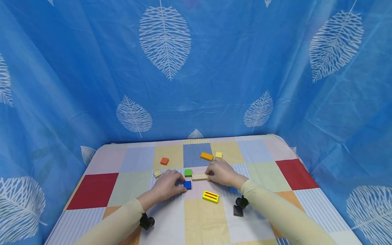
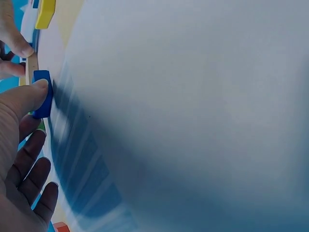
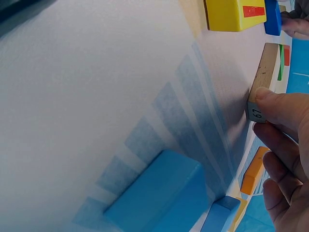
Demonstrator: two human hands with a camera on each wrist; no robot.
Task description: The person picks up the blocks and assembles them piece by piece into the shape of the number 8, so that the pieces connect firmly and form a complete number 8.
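Note:
Near the middle of the table, my left hand [image 1: 166, 185] pinches a small blue block [image 1: 187, 185] between thumb and forefinger; in the left wrist view the thumb lies on the blue block's [image 2: 42, 94] face while the other fingers are spread away from it. A plain wooden block [image 1: 199, 177] lies lengthwise to the right, and my right hand [image 1: 225, 173] grips its right end. Black marks show on that end of the wooden block [image 3: 264, 79] in the right wrist view. A green block [image 1: 188, 173] sits behind the blue one, beside the wooden block's left end.
Beyond the hands lie an orange block [image 1: 206, 156], a pale yellow block [image 1: 218, 154], a red-orange block [image 1: 164, 161] and a striped wooden block [image 1: 157, 173]. Nearer are a yellow block with red stripes [image 1: 210, 196], a black block [image 1: 238, 210] and light blue blocks [image 3: 159, 193] under the right wrist.

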